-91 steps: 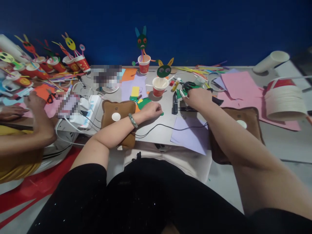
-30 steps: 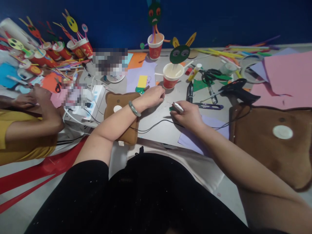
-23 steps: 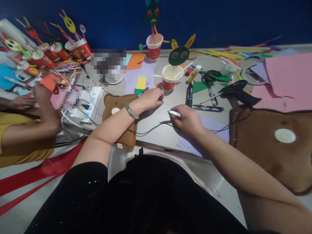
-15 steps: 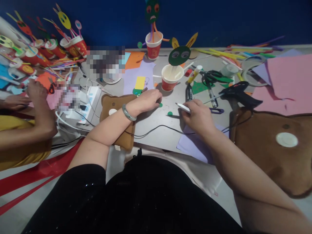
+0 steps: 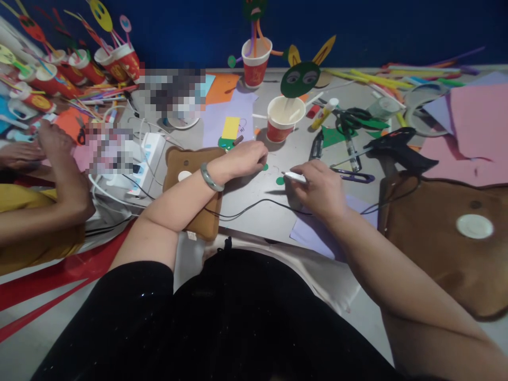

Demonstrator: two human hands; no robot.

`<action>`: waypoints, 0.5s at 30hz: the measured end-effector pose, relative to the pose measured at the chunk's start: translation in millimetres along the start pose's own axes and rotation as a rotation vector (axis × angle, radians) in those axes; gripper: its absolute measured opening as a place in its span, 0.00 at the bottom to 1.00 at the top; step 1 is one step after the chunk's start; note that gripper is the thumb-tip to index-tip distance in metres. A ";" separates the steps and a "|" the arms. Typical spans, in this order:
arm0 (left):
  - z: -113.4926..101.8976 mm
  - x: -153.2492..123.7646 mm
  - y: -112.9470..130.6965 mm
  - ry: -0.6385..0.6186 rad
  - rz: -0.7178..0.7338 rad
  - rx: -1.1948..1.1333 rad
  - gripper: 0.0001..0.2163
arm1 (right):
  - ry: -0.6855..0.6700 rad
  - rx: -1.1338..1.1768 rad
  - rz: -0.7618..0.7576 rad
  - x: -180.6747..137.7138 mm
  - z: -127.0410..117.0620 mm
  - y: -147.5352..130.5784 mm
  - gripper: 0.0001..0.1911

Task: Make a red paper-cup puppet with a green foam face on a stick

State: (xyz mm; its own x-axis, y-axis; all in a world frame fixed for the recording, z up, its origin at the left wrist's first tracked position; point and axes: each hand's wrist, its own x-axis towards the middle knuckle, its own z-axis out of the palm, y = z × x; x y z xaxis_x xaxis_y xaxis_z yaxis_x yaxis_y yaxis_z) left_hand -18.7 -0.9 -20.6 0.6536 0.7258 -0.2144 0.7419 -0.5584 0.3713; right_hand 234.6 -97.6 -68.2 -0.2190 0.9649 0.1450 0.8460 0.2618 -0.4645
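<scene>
Pen (image 5: 296, 177), right of centre, is pinched in the right hand (image 5: 322, 189); brushing the green dot (image 5: 280, 181) could shift it. Left hand (image 5: 246, 159) curls, contents hidden.

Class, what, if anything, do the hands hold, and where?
The right hand grips a white pen behind its tip; it's unclear for the left hand.

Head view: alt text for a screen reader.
A right hand holds a white pen beside a green disc; the left hand is near a second disc. Beyond them, a red paper cup bears a green face with yellow ears.
</scene>
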 end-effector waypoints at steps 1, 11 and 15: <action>0.0 -0.5 0.0 0.006 0.006 -0.002 0.09 | 0.010 -0.020 0.027 0.1 -3.2 -0.4 0.10; 1.3 -0.7 -1.9 0.026 0.022 0.012 0.07 | -0.028 -0.114 0.278 10.9 -13.6 15.6 0.21; 1.9 -1.1 -0.6 0.008 0.028 0.010 0.08 | -0.009 -0.011 0.260 9.2 -9.7 32.3 0.23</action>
State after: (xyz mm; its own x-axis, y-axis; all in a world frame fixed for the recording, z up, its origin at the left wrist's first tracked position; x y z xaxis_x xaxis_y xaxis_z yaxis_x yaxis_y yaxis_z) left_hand -19.6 -2.1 -22.3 0.6732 0.7127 -0.1971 0.7246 -0.5828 0.3678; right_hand 264.6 -80.5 -73.3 0.0020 0.9999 0.0145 0.8797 0.0052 -0.4755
